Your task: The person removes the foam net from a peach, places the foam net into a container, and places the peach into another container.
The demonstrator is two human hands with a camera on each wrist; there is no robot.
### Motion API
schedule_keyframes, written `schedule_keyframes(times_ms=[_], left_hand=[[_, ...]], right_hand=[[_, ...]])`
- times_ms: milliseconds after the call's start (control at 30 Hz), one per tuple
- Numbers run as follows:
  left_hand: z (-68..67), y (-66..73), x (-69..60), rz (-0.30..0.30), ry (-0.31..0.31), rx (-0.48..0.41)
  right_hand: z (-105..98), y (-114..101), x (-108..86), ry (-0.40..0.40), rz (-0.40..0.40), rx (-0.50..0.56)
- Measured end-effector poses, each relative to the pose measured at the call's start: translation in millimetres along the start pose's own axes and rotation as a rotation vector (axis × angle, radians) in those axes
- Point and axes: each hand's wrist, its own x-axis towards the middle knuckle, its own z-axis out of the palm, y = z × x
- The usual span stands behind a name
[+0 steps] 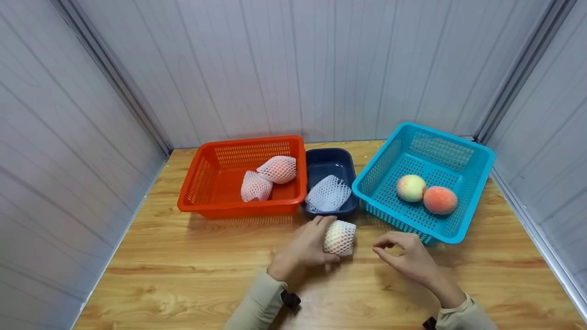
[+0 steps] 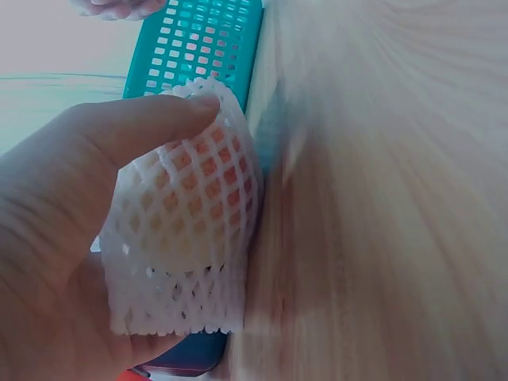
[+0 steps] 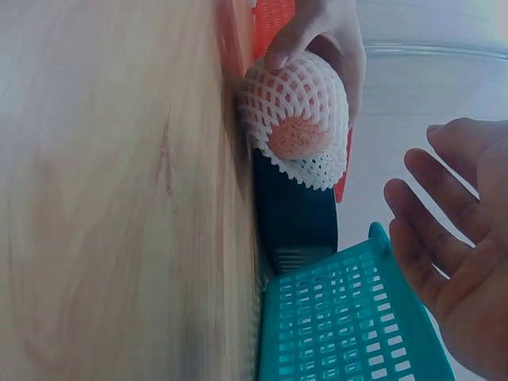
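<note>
A peach in a white foam net stands on the table in front of the navy tray, gripped by my left hand with thumb and fingers around its left side. In the left wrist view the thumb lies over the net. The right wrist view shows bare peach at the net's open end. My right hand is held to the right of the netted peach, empty, its fingers loosely bent and apart from it.
A red basket at the left holds two netted peaches. The navy tray in the middle holds an empty foam net. At the right, a teal basket contains two bare peaches. Grey panels surround the table.
</note>
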Motion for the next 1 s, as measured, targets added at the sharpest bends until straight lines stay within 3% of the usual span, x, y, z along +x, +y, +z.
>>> schedule_keyframes(times_ms=[733,1000], left_hand=[[-3.1,-2.8,-6.5,-0.001,0.019,-0.02],[-21.0,4.2,-15.1,-0.013,0.102,-0.012]], right_hand=[[-2,0,-3.4,-0.019,-0.004,0.007],[-5,-4,-1.3,-0.021,0.004,0.014]])
